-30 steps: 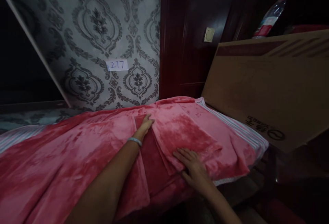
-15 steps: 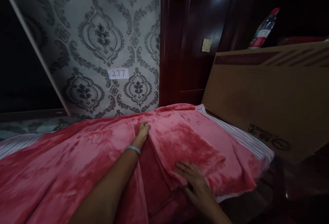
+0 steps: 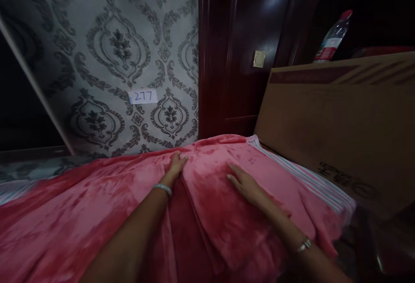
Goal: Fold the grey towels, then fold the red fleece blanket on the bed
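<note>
A pink plush cloth (image 3: 210, 196) with two long panels lies spread over a surface, a darker red strip (image 3: 184, 222) showing between the panels. At its far part, my left hand (image 3: 177, 165) presses down on the cloth, thumb and fingers apart; a silvery bracelet (image 3: 163, 188) circles that wrist. My right hand (image 3: 245, 184) lies on the right-hand panel, its fingers stretched out flat, with a metal band (image 3: 304, 244) on the wrist.
Striped fabric (image 3: 298, 172) edges the cloth on the right. Behind stand a patterned wall with a paper label marked 277 (image 3: 143, 96) and a dark red door (image 3: 240, 36). A big cardboard box (image 3: 330, 118) at the right carries a plastic bottle (image 3: 330, 40). A dark screen (image 3: 22, 101) is at far left.
My right hand has moved away from me, from the near edge of the right-hand panel to its upper part. That panel now extends further toward me. My left hand stays on nearly the same spot.
</note>
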`<state>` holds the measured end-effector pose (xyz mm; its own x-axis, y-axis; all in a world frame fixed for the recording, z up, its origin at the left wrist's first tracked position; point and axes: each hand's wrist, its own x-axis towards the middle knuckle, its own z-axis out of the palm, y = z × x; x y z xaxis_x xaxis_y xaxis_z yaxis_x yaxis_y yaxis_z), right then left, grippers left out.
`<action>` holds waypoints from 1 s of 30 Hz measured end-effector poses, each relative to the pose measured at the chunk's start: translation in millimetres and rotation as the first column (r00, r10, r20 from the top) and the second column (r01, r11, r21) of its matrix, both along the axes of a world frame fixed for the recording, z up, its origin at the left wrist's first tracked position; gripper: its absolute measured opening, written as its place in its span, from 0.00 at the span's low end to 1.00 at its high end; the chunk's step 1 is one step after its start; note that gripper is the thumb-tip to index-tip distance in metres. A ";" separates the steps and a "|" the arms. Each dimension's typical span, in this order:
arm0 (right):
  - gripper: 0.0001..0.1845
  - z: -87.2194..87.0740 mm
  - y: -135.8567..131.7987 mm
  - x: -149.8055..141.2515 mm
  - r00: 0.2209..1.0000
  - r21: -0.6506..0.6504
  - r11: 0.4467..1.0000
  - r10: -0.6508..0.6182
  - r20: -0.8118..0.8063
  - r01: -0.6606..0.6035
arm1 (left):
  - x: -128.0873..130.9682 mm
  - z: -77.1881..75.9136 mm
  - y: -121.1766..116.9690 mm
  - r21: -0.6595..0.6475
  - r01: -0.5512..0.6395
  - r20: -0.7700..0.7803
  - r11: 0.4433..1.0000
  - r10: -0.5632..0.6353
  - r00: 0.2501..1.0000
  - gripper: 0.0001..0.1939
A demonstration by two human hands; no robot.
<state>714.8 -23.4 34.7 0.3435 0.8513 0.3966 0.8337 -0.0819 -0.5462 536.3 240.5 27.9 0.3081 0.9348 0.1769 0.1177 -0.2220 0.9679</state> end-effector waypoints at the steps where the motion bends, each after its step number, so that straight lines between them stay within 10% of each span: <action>1: 0.33 1.1 17.1 6.2 0.999 -0.048 0.999 -0.021 0.032 0.023 | -0.6 -0.6 2.2 0.021 -0.001 -0.038 1.000 0.001 0.999 0.22; 8: 0.34 25.7 115.8 27.0 0.977 -0.344 0.927 -0.085 0.194 0.149 | 0.5 -8.5 6.9 0.148 -0.012 -0.227 0.989 0.046 0.973 0.09; 12: 0.33 12.2 146.7 40.5 0.970 -0.423 0.888 -0.088 0.227 0.180 | 3.0 -10.3 9.1 0.203 -0.034 -0.298 0.979 0.095 0.950 0.04; 18: 0.35 -24.5 155.7 52.9 0.972 -0.479 0.849 -0.153 0.178 0.221 | 6.8 -8.3 7.0 0.246 -0.092 -0.405 0.965 0.188 0.895 0.07; 26: 0.36 -21.2 155.1 50.4 0.972 -0.489 0.842 -0.164 0.171 0.228 | 6.0 13.8 -15.1 0.217 0.013 -0.771 0.976 0.163 0.616 0.15; 30: 0.36 -23.4 154.9 51.3 0.971 -0.489 0.841 -0.164 0.174 0.230 | 7.8 13.1 -15.2 0.212 0.019 -0.790 0.977 0.160 0.592 0.18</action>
